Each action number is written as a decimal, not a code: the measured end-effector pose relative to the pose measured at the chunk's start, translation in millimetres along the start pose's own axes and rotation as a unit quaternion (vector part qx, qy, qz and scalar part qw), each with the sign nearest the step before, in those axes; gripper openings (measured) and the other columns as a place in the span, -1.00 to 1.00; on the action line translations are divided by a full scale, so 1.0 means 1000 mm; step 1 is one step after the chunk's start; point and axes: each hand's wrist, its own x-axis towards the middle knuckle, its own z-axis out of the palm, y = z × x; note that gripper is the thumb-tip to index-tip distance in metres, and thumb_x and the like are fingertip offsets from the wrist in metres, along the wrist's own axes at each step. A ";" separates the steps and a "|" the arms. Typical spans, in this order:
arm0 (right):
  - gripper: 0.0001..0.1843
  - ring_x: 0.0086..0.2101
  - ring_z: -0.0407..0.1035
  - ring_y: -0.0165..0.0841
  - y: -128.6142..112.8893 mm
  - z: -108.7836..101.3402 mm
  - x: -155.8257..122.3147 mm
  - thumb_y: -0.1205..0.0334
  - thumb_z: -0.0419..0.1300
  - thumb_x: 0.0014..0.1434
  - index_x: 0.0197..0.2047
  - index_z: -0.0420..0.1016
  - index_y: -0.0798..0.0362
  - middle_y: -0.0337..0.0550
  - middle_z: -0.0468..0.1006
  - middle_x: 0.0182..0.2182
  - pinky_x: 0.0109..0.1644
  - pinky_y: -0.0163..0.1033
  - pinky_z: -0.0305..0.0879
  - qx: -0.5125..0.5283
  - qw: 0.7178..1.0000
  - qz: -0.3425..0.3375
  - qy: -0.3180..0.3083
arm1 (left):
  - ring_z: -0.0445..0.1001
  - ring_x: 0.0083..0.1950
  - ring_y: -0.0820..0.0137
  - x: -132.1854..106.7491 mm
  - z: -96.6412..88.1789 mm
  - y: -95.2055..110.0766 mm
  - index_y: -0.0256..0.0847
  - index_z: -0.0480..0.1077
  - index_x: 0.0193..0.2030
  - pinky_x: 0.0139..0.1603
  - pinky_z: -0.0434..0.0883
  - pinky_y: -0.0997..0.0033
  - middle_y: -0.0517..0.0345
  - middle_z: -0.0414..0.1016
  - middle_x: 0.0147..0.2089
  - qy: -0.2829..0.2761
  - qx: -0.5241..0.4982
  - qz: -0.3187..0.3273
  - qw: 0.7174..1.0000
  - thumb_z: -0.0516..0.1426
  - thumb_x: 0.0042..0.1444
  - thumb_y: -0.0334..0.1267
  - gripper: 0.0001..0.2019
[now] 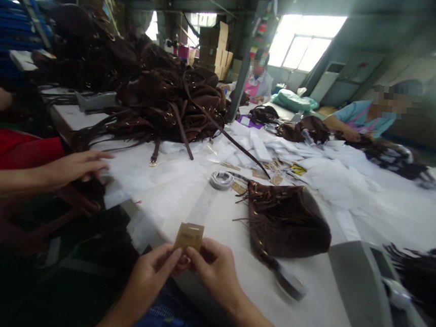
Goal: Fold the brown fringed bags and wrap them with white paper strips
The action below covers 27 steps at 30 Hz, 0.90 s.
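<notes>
Blue racks (14, 31) stand at the far left of the room, near a big heap of soft, dark brown bags (163, 87) with thin straps and shiny rings. Next, another person's hand (74, 167) is over a thin white sheet (121, 175). My left hand (155, 272) and right hand (218, 273) are close together, both pinching a small, flat paper card (189, 236) at the near edge of the white table (326, 318). Its print is too tiny to read. Then a floppy fringed bag (289, 220) lies beside a grey machine (360, 283).
</notes>
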 end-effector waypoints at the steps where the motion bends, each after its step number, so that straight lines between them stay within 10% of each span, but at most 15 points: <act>1: -0.71 -0.47 0.42 -0.39 -0.008 -0.005 0.002 0.06 0.24 0.19 -0.33 0.57 0.16 -0.14 0.56 -0.46 -0.40 -0.35 0.30 -0.026 0.999 -0.015 0.010 | 0.58 -0.26 0.24 0.001 0.000 0.000 -0.22 0.55 -0.19 -0.19 0.53 0.35 0.05 0.62 -0.27 -0.003 0.001 0.002 1.000 0.17 0.15 0.05 -0.64; 8: -0.62 -0.53 0.40 -0.42 -0.089 -0.126 0.091 -0.07 0.28 0.12 -0.27 0.55 0.12 -0.18 0.53 -0.50 -0.45 -0.36 0.33 -0.050 0.978 -0.082 0.185 | 0.61 -0.28 0.17 0.014 0.002 0.005 -0.19 0.55 -0.21 -0.16 0.57 0.27 0.05 0.64 -0.28 0.021 -0.007 0.008 1.000 0.24 0.04 0.12 -0.61; 14: -0.62 -0.46 0.52 -0.30 -0.113 -0.239 0.124 0.09 0.26 0.17 -0.04 0.55 0.18 0.04 0.62 -0.23 -0.35 -0.20 0.46 -0.254 0.908 0.018 0.334 | 0.62 -0.30 0.14 0.024 0.008 0.023 -0.17 0.56 -0.25 -0.18 0.60 0.24 0.05 0.64 -0.31 -0.009 0.007 0.014 1.000 0.25 0.00 0.16 -0.59; 20: -0.63 0.00 0.46 -0.10 -0.081 -0.261 0.043 0.09 0.22 0.19 0.03 0.57 0.02 -0.01 0.59 -0.02 0.17 -0.02 0.27 -0.512 0.803 -0.001 0.307 | 0.62 -0.20 0.16 0.052 0.034 0.026 -0.19 0.53 -0.12 -0.16 0.59 0.25 0.01 0.64 -0.17 -0.089 0.005 -0.005 0.996 0.24 0.05 0.10 -0.58; 27: -0.45 0.12 0.36 -0.09 -0.039 -0.266 0.008 0.01 0.11 0.27 0.26 0.35 0.05 0.03 0.49 0.11 0.23 0.01 0.21 -0.369 0.865 0.133 0.314 | 0.42 0.22 0.09 0.109 0.114 0.025 -0.31 0.21 0.31 0.14 0.44 0.12 -0.26 0.35 0.27 -0.233 0.019 0.020 0.972 0.20 0.11 0.04 -0.30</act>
